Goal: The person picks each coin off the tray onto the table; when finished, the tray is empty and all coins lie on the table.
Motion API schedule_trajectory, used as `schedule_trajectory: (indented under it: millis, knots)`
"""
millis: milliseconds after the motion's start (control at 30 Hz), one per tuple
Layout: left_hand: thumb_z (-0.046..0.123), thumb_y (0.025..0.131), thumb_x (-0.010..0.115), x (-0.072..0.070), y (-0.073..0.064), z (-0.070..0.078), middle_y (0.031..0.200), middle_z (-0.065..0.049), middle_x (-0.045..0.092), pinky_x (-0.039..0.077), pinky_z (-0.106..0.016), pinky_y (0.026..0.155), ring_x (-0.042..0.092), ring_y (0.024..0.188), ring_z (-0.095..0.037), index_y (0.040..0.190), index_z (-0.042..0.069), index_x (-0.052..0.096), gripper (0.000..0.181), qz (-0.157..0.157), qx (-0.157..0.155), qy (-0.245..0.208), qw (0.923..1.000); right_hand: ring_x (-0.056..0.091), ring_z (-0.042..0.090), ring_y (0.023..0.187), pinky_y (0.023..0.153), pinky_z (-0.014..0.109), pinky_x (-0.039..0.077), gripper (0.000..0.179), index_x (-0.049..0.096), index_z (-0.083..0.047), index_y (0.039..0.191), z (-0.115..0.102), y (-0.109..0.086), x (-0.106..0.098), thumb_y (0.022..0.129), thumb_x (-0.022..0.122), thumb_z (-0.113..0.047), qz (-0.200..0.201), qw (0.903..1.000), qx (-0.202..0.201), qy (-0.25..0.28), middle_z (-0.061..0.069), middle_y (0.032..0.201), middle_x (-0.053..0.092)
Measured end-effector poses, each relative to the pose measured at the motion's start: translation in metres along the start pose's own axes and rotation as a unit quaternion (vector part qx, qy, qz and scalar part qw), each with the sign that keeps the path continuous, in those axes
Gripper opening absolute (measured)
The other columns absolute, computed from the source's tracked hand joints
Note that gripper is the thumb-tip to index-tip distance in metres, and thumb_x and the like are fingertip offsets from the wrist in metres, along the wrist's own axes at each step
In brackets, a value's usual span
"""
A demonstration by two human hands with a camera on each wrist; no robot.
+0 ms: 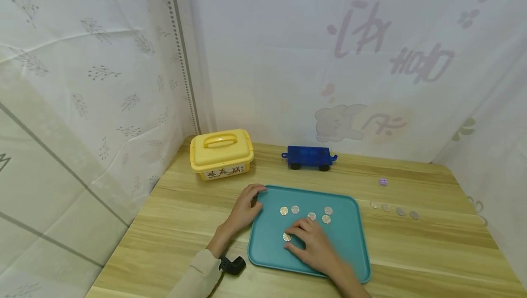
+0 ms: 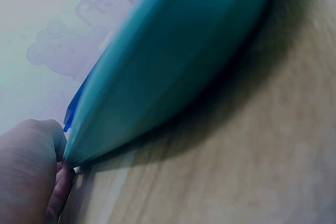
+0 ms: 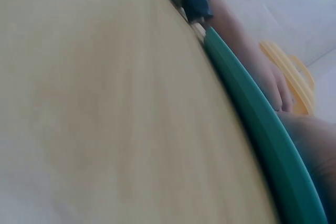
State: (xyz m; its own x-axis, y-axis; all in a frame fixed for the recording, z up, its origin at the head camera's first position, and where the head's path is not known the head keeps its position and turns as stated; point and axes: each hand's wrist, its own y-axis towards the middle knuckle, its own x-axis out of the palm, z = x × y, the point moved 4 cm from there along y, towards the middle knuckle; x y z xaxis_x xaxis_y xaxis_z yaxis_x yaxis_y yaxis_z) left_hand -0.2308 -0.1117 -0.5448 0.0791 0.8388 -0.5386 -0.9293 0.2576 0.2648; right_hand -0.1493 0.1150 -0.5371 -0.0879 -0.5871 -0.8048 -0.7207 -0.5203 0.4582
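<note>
Teal tray (image 1: 350, 238) — left hand (image 1: 245, 207) grips it, right hand (image 1: 314, 244) arches above.

Head view looks down — wrist views skim tray (image 1: 267, 229)

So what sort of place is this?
Possibly a small, screened-off play or activity corner, judging by the printed sheets behind the wooden table, the teal tray with coins, and the blue toy wagon.

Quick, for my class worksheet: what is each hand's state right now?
Left hand: closed, holding the tray at its far left corner.
Right hand: open, fingertips at a coin on the tray, not visibly pinching it.
</note>
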Motion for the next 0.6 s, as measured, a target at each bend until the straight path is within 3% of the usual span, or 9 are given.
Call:
schedule_trajectory:
  millis: [100,333,600]
  knots:
    - [-0.001,0.092,0.055,-0.0006,-0.0006,0.0006,0.139,-0.009,0.055,0.049,-0.044,0.103,0.053,0.127,-0.025,0.133,0.007,0.061,0.042,0.002,0.003,0.003,1.0000,0.053,0.005,0.095,0.084,0.032,0.048,0.027,0.075,-0.026,0.103,-0.0031,-0.0010,0.0037,0.080,0.082,-0.038,0.014,0.9999,-0.004,0.001,-0.015,0.102,0.061]
    - [-0.001,0.090,0.056,-0.0020,-0.0010,0.0004,0.137,-0.007,0.056,0.047,-0.045,0.107,0.052,0.129,-0.024,0.132,0.009,0.062,0.043,0.008,-0.004,-0.004,1.0000,0.054,0.006,0.095,0.085,0.033,0.048,0.026,0.075,-0.022,0.105,-0.0035,-0.0003,0.0058,0.081,0.082,-0.030,0.029,0.9996,0.002,0.003,-0.013,0.102,0.062]
    - [-0.002,0.091,0.055,-0.0011,-0.0003,0.0008,0.137,-0.008,0.056,0.048,-0.045,0.105,0.053,0.128,-0.025,0.133,0.009,0.060,0.044,0.007,0.008,-0.002,0.9999,0.048,0.004,0.093,0.084,0.032,0.045,0.022,0.069,-0.027,0.099,-0.0002,0.0032,0.0044,0.081,0.081,-0.027,0.008,0.9975,0.044,0.054,-0.015,0.101,0.060]
